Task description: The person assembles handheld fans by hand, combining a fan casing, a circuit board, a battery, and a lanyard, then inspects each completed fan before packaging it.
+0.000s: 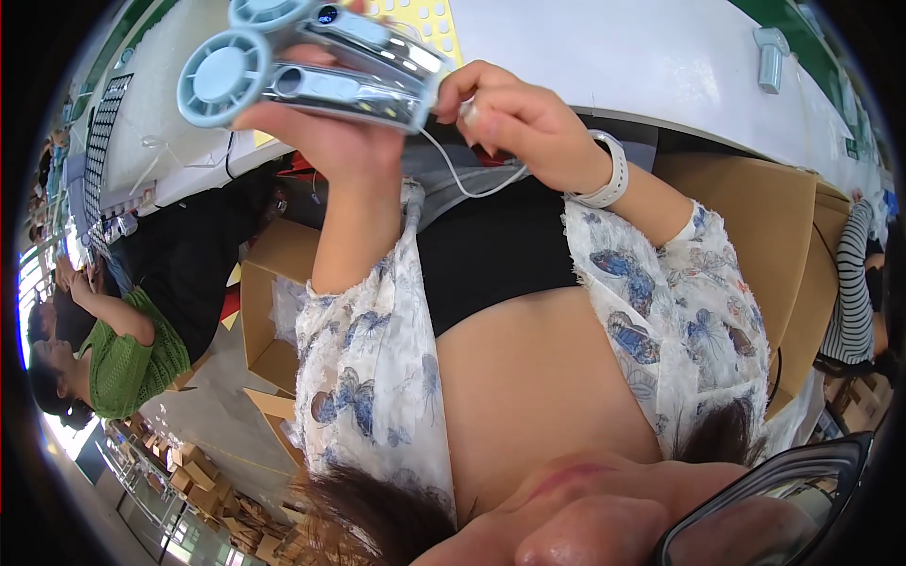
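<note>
Two light-blue handheld fans with clear bodies lie side by side in my left hand [344, 141], the nearer fan [222, 80] and the farther fan [377, 42]. The thumb presses under the nearer fan's round head, and fingers show between the two bodies. At the base ends of the fans, my right hand [514, 118] has its thumb and fingers pinched together on a white cord [460, 174]. That cord loops down from the fans and back up towards the right hand. The exact tip of the pinch is partly hidden by the fingers.
A third light-blue fan [771, 61] rests at the right of the white table [613, 57]. Behind my hands is a yellow sheet [415, 17] with white pads. Cardboard boxes [755, 217] flank me. A person in a green top [137, 354] works at left; a striped sleeve [852, 292] shows at right.
</note>
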Demonstrator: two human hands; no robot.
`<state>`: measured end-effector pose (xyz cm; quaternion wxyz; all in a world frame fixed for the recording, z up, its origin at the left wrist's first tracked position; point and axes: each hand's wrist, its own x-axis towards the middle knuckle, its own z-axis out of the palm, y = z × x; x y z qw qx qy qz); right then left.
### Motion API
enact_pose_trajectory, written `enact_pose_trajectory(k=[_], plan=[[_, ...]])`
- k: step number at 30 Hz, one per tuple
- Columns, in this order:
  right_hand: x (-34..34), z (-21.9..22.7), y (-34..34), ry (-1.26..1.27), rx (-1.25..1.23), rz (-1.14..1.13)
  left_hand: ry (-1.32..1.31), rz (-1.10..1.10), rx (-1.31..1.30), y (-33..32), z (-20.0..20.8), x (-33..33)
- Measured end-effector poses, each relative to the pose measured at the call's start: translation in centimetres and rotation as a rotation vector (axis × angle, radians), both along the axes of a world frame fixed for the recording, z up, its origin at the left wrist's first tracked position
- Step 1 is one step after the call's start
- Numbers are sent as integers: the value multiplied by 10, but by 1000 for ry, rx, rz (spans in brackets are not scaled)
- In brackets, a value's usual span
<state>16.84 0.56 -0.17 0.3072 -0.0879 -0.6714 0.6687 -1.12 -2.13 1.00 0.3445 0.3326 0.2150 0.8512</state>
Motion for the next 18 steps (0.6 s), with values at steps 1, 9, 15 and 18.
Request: enact_pose_trajectory(k=[1,9,15,18], plan=[[0,3,-1,41,82,3,-53,92,-87,1,2,-6],[40,25,111,45,376,-467,58,-255,-67,-14,-4,0],[15,35,62,-124,597,-707,167,-521,18,-15,-17,10],[-5,3,26,20,-13,-308,226,-600,-124,-16,-24,10]])
